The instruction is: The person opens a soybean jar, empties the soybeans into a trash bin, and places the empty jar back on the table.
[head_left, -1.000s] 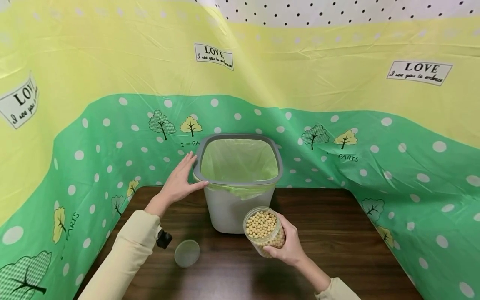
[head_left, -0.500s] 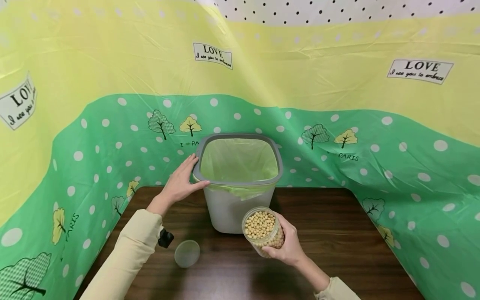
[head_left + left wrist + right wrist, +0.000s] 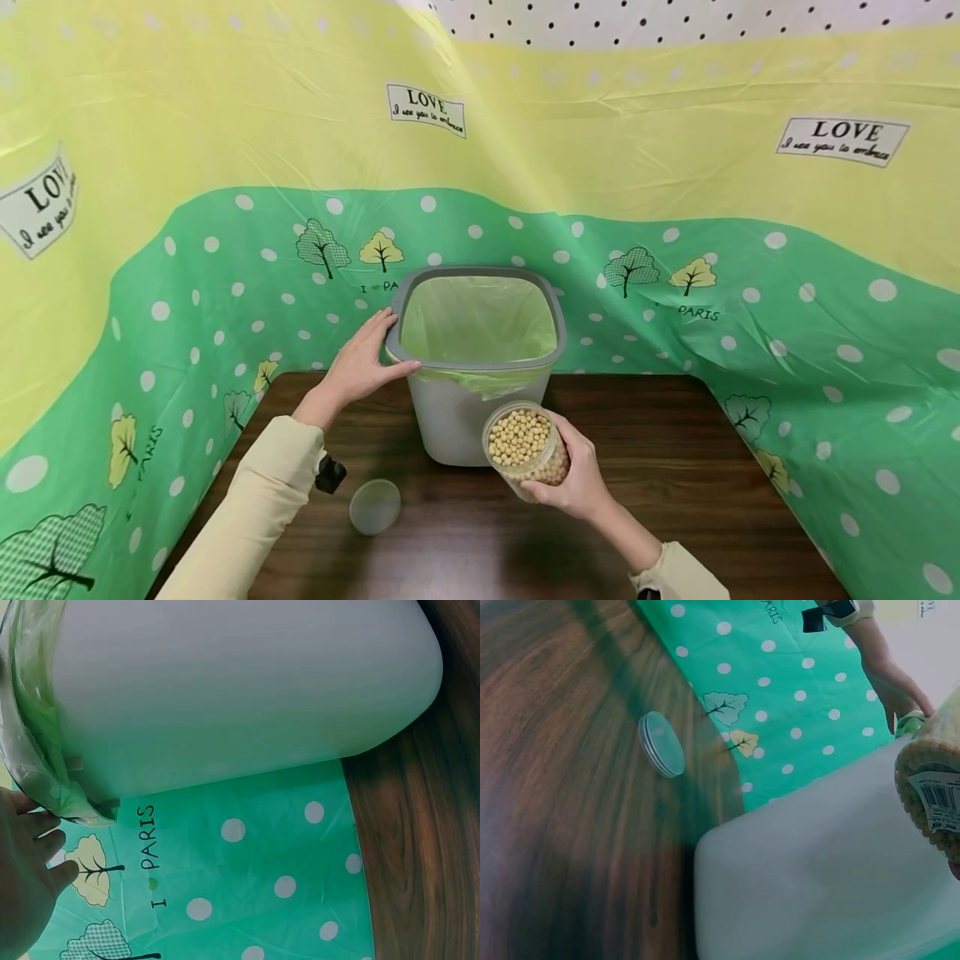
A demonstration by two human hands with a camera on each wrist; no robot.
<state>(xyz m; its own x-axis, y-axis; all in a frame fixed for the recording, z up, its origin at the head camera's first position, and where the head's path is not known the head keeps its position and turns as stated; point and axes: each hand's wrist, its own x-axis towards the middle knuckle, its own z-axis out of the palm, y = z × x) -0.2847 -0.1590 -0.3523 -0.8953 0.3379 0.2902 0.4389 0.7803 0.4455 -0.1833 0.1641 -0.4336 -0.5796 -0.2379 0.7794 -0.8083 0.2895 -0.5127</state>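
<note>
A light grey trash bin [image 3: 457,425] with a darker grey rim stands upright at the back of the table, lined with a green plastic bag [image 3: 480,321]. My left hand [image 3: 354,365] rests against the rim's left side, fingers extended and thumb at the front corner. In my right hand [image 3: 579,477] I grip a clear jar [image 3: 553,467] nearly full of round, pale yellow beans. The jar is lidless and tilted, in front of the bin and below its rim. Its base, with a barcode label [image 3: 937,796], shows in the right wrist view.
A round translucent lid [image 3: 375,507] lies on the dark wood table [image 3: 450,558], left of centre and in front of the bin. Behind and at both sides hangs a green and yellow printed curtain [image 3: 247,150], close to the bin's back.
My right hand has lifted the jar slightly and brought it a little nearer the bin. The left hand has barely shifted at the rim.
</note>
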